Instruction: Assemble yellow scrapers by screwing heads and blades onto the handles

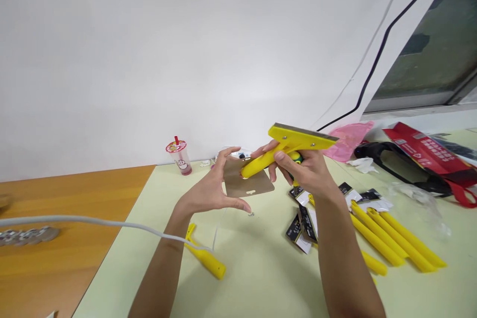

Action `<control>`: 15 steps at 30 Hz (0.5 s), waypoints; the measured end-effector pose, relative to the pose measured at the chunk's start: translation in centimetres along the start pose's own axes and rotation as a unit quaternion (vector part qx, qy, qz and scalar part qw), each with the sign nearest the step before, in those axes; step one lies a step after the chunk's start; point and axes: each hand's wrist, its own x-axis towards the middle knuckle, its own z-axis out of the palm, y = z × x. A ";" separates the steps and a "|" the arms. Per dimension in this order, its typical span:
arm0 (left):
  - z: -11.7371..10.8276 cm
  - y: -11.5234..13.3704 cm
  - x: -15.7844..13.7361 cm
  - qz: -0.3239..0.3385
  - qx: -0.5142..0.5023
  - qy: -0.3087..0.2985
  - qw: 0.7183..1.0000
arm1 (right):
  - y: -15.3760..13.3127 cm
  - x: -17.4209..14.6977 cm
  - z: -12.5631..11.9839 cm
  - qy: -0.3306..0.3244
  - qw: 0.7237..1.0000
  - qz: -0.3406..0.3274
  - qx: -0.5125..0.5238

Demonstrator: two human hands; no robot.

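Observation:
My right hand [307, 169] is closed around a yellow scraper [261, 161], its wide head with a metal blade and two screws turned up and to the right. A green-and-yellow handle, which looks like a screwdriver [296, 157], is also in that hand, partly hidden by the fingers. My left hand [210, 186] is held with thumb and fingers wide apart near the scraper's handle end. Between the hands is a grey-brown card [242, 184] with a hang hole; I cannot tell whether the left fingers touch it. Below lies another yellow scraper part [206, 257].
Several yellow scrapers [395, 238] with black-and-white tags [298, 231] lie at the right. Behind them are a red bag [432, 151], pink plastic [348, 141] and a black frame-like item [380, 156]. A drink cup [182, 159] stands by the wall. A pale cable [112, 221] crosses the left.

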 end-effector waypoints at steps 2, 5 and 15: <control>-0.1 0.2 -0.1 -0.003 0.012 -0.010 1.000 | 0.1 0.0 0.1 -0.001 1.000 0.010 -0.006; -0.1 0.3 -0.1 -0.013 0.022 -0.026 0.999 | 0.2 0.0 0.3 -0.011 1.000 0.022 -0.016; -0.1 -0.8 0.8 0.016 0.011 0.073 0.997 | -0.6 0.2 0.9 0.013 0.999 0.043 0.027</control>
